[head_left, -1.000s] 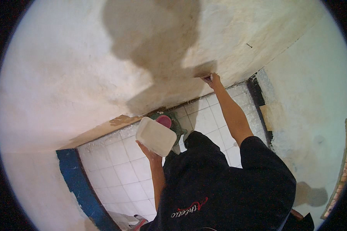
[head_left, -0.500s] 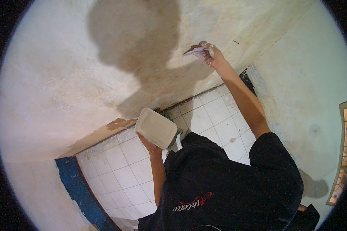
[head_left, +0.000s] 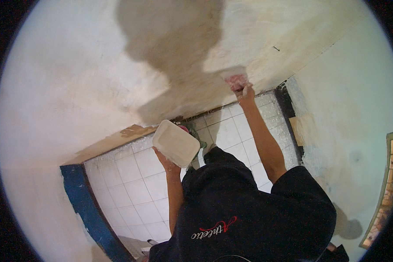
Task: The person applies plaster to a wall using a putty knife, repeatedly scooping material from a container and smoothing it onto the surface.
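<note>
While the left hand [head_left: 169, 164] grips a cream tub [head_left: 160, 132], the right hand [head_left: 245, 93] clasps a pinkish scraper [head_left: 236, 81] at the stained wall [head_left: 87, 87].

Tiled flr [head_left: 137, 192], grn stool [head_left: 195, 131] (prob.)

I see open room between the off-white rectangular plastic container [head_left: 176, 145] and the bare right forearm [head_left: 265, 139]; the stained cream wall [head_left: 87, 96] blocks passage ahead, a thin dark nail-like piece [head_left: 276, 48] on it.
</note>
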Demonstrator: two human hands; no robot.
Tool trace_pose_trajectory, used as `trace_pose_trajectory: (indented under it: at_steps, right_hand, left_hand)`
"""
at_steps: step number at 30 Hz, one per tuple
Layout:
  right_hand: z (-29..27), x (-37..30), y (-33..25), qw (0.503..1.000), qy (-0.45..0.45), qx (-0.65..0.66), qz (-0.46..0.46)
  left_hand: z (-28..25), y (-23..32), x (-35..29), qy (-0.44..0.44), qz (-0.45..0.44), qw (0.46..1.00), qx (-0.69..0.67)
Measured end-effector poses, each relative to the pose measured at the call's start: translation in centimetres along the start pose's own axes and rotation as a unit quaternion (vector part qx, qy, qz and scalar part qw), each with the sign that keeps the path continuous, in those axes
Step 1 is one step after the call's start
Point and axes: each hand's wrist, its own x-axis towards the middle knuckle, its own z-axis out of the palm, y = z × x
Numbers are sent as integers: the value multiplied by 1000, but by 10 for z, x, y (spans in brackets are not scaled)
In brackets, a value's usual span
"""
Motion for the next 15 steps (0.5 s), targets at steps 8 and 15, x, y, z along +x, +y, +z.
trace_pose_trajectory:
  at_steps: [8, 15]
  right_hand:
    - [-131, 18, 104, 913, 329, -98, 222]
    - [-92, 68, 86, 959, 231, -52, 154]
  left_hand:
    - [-38, -6, -13, 96, 49, 992, 59]
    - [-45, -19, -16, 116, 81, 987, 71]
